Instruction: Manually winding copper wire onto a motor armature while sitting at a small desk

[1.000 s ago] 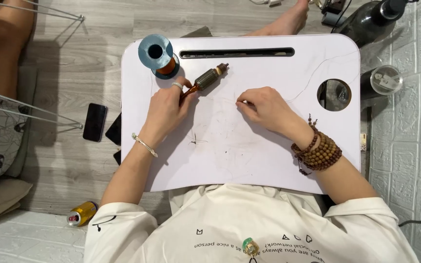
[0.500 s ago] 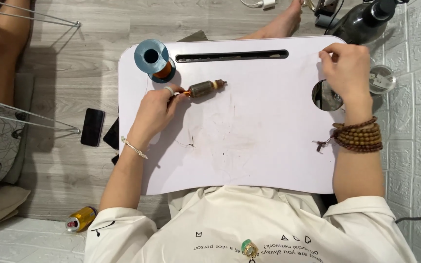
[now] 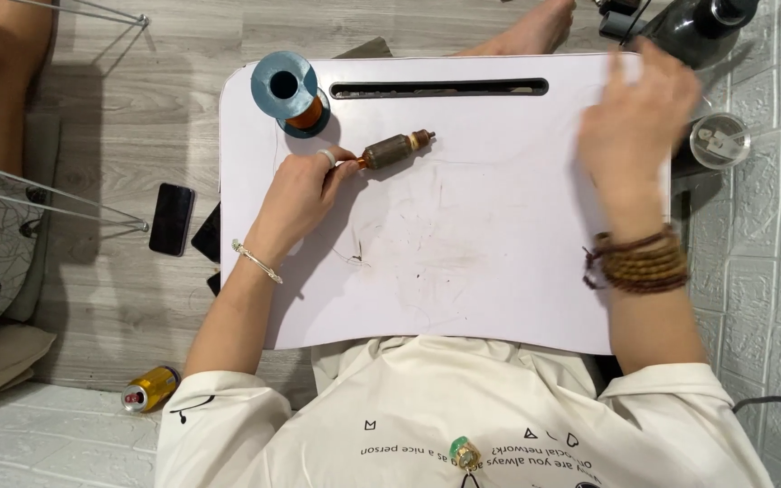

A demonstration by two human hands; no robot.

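One hand does the holding: the left hand (image 3: 298, 192) pinches the shaft end of a small motor armature (image 3: 394, 150) between fingertips, with the armature lying on the white lap desk (image 3: 463, 271), tilted toward the far right. Just beyond it on the far left stands a blue spool of copper wire (image 3: 287, 92), close to the armature but apart from it. No wire can be made out between the two; it may be too fine to see. The right hand (image 3: 636, 117) hovers blurred at the far right edge, fingers spread and gripping nothing, near a clear round container (image 3: 719, 140) beside the desk. Judging by this, winding work is paused, with the armature merely steadied.
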